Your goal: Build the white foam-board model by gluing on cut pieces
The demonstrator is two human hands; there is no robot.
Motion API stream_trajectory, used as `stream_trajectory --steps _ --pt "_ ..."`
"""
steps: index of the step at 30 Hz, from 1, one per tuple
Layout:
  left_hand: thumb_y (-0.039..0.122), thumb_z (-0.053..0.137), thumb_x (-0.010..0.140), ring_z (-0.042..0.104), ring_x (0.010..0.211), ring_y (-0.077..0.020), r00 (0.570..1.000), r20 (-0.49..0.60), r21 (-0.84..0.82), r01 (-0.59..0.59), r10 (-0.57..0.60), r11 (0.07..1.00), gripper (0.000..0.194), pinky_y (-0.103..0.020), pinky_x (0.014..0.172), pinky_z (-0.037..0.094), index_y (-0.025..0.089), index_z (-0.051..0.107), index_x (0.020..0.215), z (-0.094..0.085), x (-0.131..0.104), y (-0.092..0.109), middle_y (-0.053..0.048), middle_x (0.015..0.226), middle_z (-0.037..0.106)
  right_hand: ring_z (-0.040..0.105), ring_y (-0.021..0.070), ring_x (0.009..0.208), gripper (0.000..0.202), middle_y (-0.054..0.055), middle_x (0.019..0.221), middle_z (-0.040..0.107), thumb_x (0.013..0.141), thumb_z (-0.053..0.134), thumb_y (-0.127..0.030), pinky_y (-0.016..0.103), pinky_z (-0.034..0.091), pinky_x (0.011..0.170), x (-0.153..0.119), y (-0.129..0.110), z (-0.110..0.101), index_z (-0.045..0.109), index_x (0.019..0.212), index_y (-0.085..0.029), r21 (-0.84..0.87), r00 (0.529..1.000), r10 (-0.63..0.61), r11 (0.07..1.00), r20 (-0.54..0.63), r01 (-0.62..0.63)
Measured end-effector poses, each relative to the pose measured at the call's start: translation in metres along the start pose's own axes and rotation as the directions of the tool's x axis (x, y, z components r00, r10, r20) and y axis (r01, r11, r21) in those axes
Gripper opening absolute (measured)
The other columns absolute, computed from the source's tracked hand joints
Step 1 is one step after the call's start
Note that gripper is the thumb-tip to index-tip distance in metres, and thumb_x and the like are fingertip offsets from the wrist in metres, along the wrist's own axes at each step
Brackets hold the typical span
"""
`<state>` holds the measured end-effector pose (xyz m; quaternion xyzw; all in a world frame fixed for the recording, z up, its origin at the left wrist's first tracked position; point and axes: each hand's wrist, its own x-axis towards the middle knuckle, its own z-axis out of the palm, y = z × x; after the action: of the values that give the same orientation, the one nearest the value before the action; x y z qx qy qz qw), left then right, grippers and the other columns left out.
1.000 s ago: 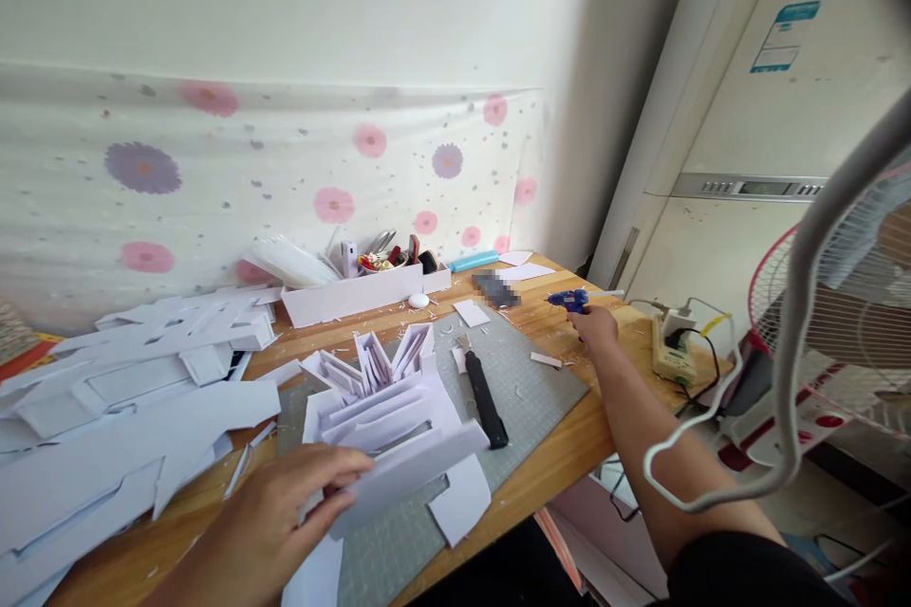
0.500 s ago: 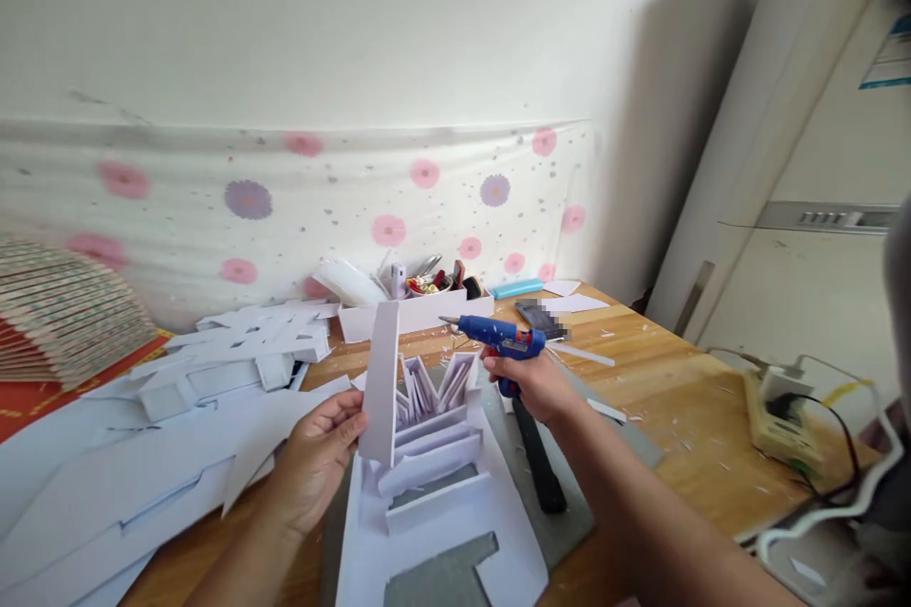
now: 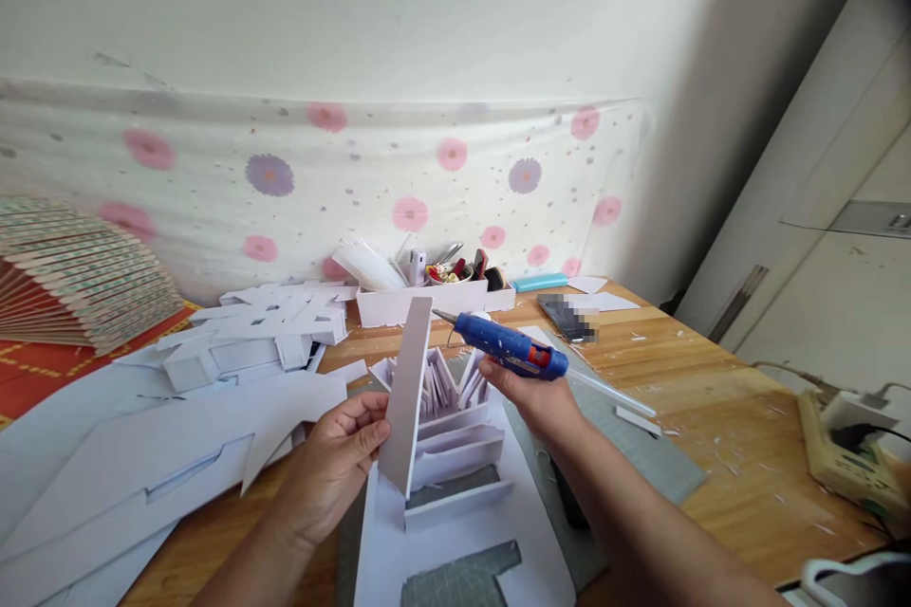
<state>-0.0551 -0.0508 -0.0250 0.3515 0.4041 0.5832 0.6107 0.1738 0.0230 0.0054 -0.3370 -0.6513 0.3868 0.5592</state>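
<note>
My left hand point(image 3: 331, 465) pinches a long white foam board strip point(image 3: 410, 389) by its left edge and keeps it upright. In my right hand point(image 3: 530, 394) is a blue hot glue gun point(image 3: 509, 344), its metal nozzle close to the right edge of the strip. A clear glue stick point(image 3: 616, 394) sticks out of the gun's back end. Below both hands lies a white foam board model point(image 3: 462, 522) with upright partitions and a cut-out opening. Folded white pieces point(image 3: 437, 384) stand at its far end. The glue gun's handle is hidden in my fingers.
A grey cutting mat point(image 3: 669, 465) lies under the model, with a black object point(image 3: 567, 493) partly behind my right forearm. White board pieces point(image 3: 177, 455) cover the left side. At the back are a white box point(image 3: 384, 306) of tools and a phone point(image 3: 562, 316). A power strip point(image 3: 846, 455) sits right.
The glue gun's nozzle has come nearer to the strip's edge, and the gun has tilted, its back end lower. The camera view has shifted, so the table appears further right.
</note>
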Motion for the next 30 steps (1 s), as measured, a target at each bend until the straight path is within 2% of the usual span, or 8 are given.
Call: stream_trajectory --steps 6,16,22,25,30 --pt "0.029 0.094 0.054 0.066 0.066 -0.0125 1.0 0.016 -0.032 0.026 -0.026 0.999 0.037 -0.02 0.063 0.053 0.016 0.076 0.083 0.002 -0.002 0.0 -0.004 0.077 0.075 0.058 0.0171 0.06 0.025 0.001 0.065 0.063 0.066 0.076 -0.04 0.031 0.05 0.059 0.0 -0.003 0.001 0.059 0.069 -0.021 0.03 0.997 0.015 0.999 -0.073 -0.013" --pt "0.029 0.095 0.054 0.067 0.066 -0.0133 0.999 0.034 -0.014 0.029 -0.028 0.999 0.036 -0.02 0.062 0.054 0.016 0.077 0.082 -0.002 0.0 -0.001 -0.004 0.074 0.074 0.056 0.0165 0.059 0.028 0.001 0.065 0.062 0.064 0.076 -0.043 0.03 0.048 0.057 -0.003 0.004 0.001 0.057 0.069 -0.022 0.063 0.991 0.075 0.996 -0.108 -0.068" --pt "0.031 0.095 0.052 0.066 0.068 -0.0119 0.999 0.02 -0.009 0.026 -0.026 1.0 0.037 -0.019 0.064 0.053 0.017 0.077 0.081 -0.002 0.0 -0.001 -0.004 0.076 0.075 0.049 0.0138 0.059 0.027 -0.002 0.063 0.053 0.072 0.071 -0.041 0.027 0.043 0.056 -0.005 0.002 -0.001 0.053 0.066 -0.021 -0.009 1.0 -0.019 1.0 0.01 0.019" --pt "0.03 0.095 0.053 0.066 0.069 -0.0118 1.0 0.023 -0.019 0.016 -0.016 1.0 0.036 -0.019 0.065 0.053 0.017 0.077 0.082 -0.003 0.0 -0.001 -0.003 0.076 0.074 0.046 0.0128 0.057 0.029 -0.004 0.06 0.049 0.073 0.069 -0.039 0.026 0.041 0.054 -0.007 -0.003 -0.001 0.047 0.063 -0.022 -0.062 0.998 -0.051 0.997 0.028 0.053" --pt "0.033 0.095 0.053 0.067 0.072 -0.014 1.0 0.021 -0.016 0.01 -0.01 1.0 0.039 -0.022 0.068 0.054 0.016 0.076 0.083 -0.004 0.0 -0.002 -0.004 0.079 0.075 0.048 0.0131 0.056 0.028 -0.003 0.061 0.049 0.074 0.068 -0.037 0.027 0.041 0.054 -0.009 -0.007 0.0 0.047 0.062 -0.022 -0.116 0.99 -0.134 0.984 0.043 0.138"
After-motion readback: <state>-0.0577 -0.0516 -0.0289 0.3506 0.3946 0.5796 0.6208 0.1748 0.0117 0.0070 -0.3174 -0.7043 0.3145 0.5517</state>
